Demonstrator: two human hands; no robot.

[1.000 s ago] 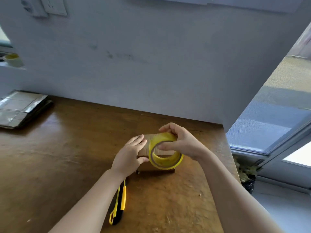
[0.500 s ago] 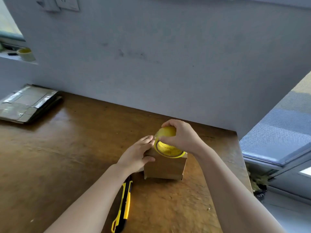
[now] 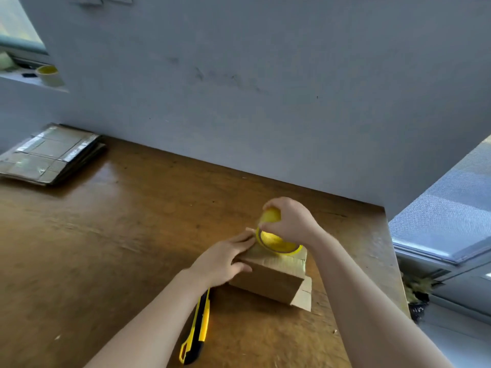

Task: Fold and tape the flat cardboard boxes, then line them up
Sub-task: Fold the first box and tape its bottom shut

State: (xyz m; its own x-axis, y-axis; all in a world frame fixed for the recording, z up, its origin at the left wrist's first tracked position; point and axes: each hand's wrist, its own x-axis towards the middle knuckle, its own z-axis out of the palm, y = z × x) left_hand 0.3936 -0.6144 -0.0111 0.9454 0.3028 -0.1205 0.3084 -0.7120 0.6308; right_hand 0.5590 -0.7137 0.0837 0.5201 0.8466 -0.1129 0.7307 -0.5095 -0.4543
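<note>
Right hand (image 3: 289, 221) is curling round the yellow tape roll (image 3: 276, 239), hiding its far rim and holding it on top of the folded cardboard box (image 3: 268, 277) near the right edge of the surface (image 3: 119, 248); the box's inside is not showing. Left hand (image 3: 223, 258) is pressing flat, fingers straight, on the box's left top edge, with the forearm covering one end of the utility knife (image 3: 198, 325)

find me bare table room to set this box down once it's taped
Bare table runs wide between the flat cardboard stack and the box. Crowded at right: left hand, right hand and tape roll on the box, knife beside it.
</note>
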